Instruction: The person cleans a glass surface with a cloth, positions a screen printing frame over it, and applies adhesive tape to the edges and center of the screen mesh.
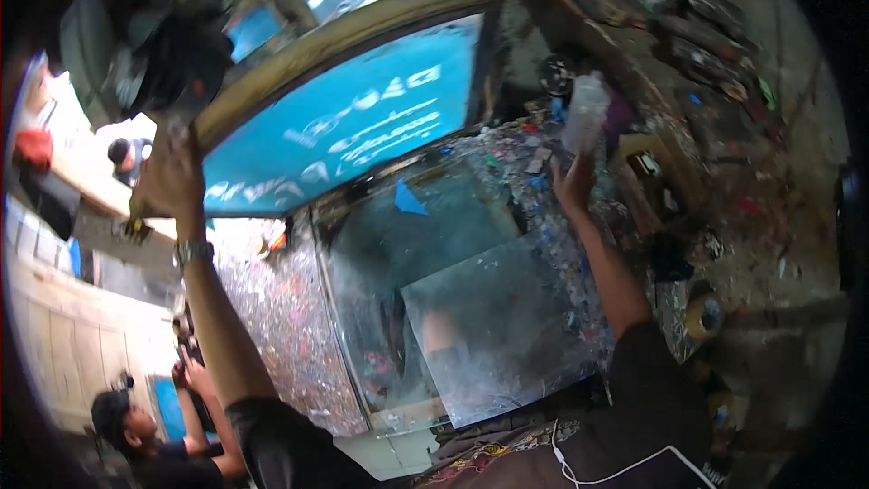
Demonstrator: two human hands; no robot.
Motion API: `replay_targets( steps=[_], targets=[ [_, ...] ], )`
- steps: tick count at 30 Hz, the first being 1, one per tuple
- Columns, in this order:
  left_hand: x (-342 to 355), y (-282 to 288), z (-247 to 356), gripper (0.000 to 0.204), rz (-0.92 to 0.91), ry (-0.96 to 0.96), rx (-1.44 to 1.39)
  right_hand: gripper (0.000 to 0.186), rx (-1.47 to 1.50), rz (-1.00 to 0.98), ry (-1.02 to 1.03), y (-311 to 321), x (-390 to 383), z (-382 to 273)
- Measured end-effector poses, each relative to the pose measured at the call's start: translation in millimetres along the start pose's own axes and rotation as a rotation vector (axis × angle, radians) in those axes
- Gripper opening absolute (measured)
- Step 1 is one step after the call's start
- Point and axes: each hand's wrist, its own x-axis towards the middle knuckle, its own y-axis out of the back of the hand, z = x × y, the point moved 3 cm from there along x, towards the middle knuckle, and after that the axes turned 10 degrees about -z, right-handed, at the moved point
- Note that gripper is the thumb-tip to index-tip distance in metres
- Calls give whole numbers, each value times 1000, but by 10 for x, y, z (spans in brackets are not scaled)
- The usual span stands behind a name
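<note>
My left hand is closed on the left end of a wooden-framed printing screen, which stands tilted up at the far side of the table. Its blue mesh carries pale lettering and small symbols. On the right, my right hand has its fingers around the lower part of a cloudy, translucent plastic bottle. Below the screen lies a glass plate with a small blue scrap on it. A greyish, shiny sheet rests on the glass near my body.
Paint-crusted table surface surrounds the glass. At the right stand an open cardboard box and a roll of tape. Wood scraps are piled at the back right. Another person with raised hands is at the lower left.
</note>
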Motion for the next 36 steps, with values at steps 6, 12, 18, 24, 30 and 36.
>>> replay_targets(
  steps=[6,12,18,24,30,36],
  targets=[
    [225,438,308,38,71,154,-196,31,98,-562,216,-264,-485,-628],
    [178,455,206,37,108,145,-173,23,549,-405,531,-797,-629,-2308],
    [306,227,376,32,115,99,-208,20,223,-512,1024,-1543,-975,-2539],
    [205,25,111,40,73,132,-120,20,45,-622,863,-1015,-669,-1954],
    [242,264,103,51,95,153,-118,33,247,-525,166,297,206,-921],
    [121,59,-78,56,-1,188,-143,46,26,-311,413,781,213,-554]
  ],
)
